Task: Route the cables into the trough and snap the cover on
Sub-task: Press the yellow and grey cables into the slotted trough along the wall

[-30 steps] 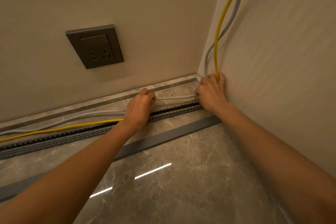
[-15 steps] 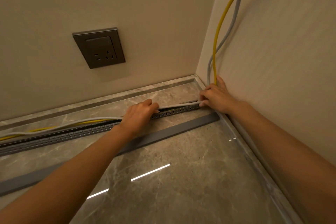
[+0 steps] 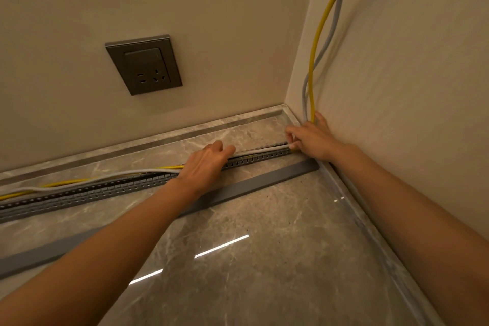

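A slotted grey trough (image 3: 111,189) runs along the marble floor toward the right wall. Its flat grey cover (image 3: 259,180) lies loose on the floor in front of it. A grey cable (image 3: 260,150) and a yellow cable (image 3: 315,61) come down the right wall and run left along the trough. My left hand (image 3: 206,164) lies over the trough's middle, its fingers pressing on both cables. At the trough's right end, my right hand (image 3: 309,140) pinches the grey cable. Left of my left hand, both cables sit half out along the trough's far edge.
A dark wall socket (image 3: 144,65) is set in the back wall above the floor. A marble skirting ledge (image 3: 185,131) runs along the back wall behind the trough. The right wall stands close beside my right arm.
Both hands have drawn the cables from the floor behind the trough onto its slot. My right hand has shifted from the corner to the trough's right end.
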Available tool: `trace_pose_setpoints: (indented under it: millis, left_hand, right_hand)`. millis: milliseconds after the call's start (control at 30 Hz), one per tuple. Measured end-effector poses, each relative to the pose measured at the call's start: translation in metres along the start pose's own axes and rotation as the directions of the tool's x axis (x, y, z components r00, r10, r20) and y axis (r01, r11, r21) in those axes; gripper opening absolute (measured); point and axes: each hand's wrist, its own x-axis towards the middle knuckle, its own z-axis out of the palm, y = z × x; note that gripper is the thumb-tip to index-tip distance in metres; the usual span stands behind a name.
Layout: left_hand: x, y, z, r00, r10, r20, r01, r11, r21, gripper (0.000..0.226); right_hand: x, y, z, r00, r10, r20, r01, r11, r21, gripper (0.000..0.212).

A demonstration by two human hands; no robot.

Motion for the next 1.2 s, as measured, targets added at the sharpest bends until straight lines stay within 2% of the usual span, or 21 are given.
trace_pose_setpoints:
  millis: [200,367,533,633,700,867,1067,1200]
  left_hand:
    - [0.007,0.008,-0.008,0.997,-0.023,0.08,0.015,0.995,0.095,0.027]
    - [0.014,0.004,-0.013,0.983,-0.159,0.088,0.16,0.987,-0.01,0.019]
    - [0.016,0.011,-0.017,0.989,-0.078,0.124,0.06,0.988,0.141,0.02]
    - [0.014,0.018,-0.013,0.993,-0.007,0.122,-0.022,0.971,0.236,0.026]
    - [0.011,0.023,-0.009,0.993,0.003,0.118,-0.033,0.966,0.257,0.029]
    - [-0.001,0.033,0.006,0.993,-0.033,0.113,0.008,0.976,0.219,0.036]
    - [0.002,0.033,0.008,0.995,-0.014,0.101,-0.003,0.985,0.17,0.027]
    - [0.004,0.032,0.003,0.996,-0.024,0.084,0.014,0.993,0.119,0.025]
  right_hand:
    - [0.001,-0.005,-0.004,0.999,0.003,0.049,-0.001,0.999,-0.049,0.01]
    - [0.003,-0.004,-0.005,0.992,0.036,0.124,-0.045,0.997,0.066,0.009]
    - [0.009,-0.006,-0.005,0.985,0.057,0.164,-0.061,0.998,0.023,0.009]
    - [0.011,-0.007,-0.005,0.986,0.094,0.141,-0.107,0.99,0.087,0.009]
    - [0.012,-0.007,-0.006,0.988,0.116,0.106,-0.128,0.986,0.11,0.017]
    - [0.006,0.0,-0.009,0.984,0.045,0.17,-0.094,0.953,0.287,0.016]
    - [0.002,-0.001,-0.003,0.992,0.092,0.088,-0.116,0.938,0.326,0.012]
    - [0.003,0.001,-0.001,0.991,0.104,0.086,-0.127,0.929,0.347,0.011]
